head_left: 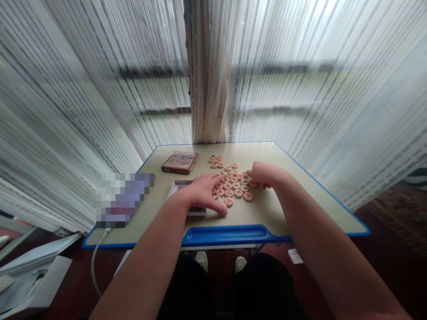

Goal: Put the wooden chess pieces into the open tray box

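Round wooden Chinese chess pieces point(236, 186), marked in red or dark characters, lie in a flat cluster at the table's middle. My left hand point(205, 189) is at the cluster's left edge, thumb and fingers spread around the nearest pieces and touching some. On the right edge, my right hand point(265, 173) is bent with its fingertips at a few pieces; index finger and thumb look apart, and the palm side is hidden. An open shallow box tray point(173, 188) lies partly under my left hand and wrist.
A flat printed box point(180, 162) lies at the back left. Several more pieces point(216, 160) sit behind the cluster. A blurred-out device point(130, 202) with a white cable point(94, 262) is at the left. The table point(310, 213) has a blue rim and front trough point(227, 234); curtains point(210, 66) hang behind.
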The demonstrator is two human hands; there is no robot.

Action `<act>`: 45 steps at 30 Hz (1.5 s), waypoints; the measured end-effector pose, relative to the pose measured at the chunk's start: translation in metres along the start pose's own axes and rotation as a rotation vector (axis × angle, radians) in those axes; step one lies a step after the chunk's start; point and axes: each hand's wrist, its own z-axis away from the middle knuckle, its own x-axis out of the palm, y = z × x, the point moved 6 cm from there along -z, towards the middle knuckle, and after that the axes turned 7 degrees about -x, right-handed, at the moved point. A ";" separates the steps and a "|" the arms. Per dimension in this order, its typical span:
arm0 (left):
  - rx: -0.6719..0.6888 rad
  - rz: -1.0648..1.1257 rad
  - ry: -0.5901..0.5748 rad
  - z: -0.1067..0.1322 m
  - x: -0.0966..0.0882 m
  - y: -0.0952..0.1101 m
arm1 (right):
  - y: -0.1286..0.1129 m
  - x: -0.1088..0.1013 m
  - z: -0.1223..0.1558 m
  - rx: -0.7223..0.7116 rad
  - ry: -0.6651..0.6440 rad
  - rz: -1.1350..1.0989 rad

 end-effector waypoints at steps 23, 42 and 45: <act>-0.090 -0.096 0.067 -0.009 0.003 0.009 | -0.023 0.005 0.014 -0.434 0.045 0.105; -0.086 -0.036 0.014 -0.010 -0.001 0.006 | -0.025 0.014 0.007 -0.453 -0.103 0.131; -0.071 -0.019 0.006 -0.008 -0.001 0.006 | -0.023 0.013 0.004 -0.437 -0.091 0.125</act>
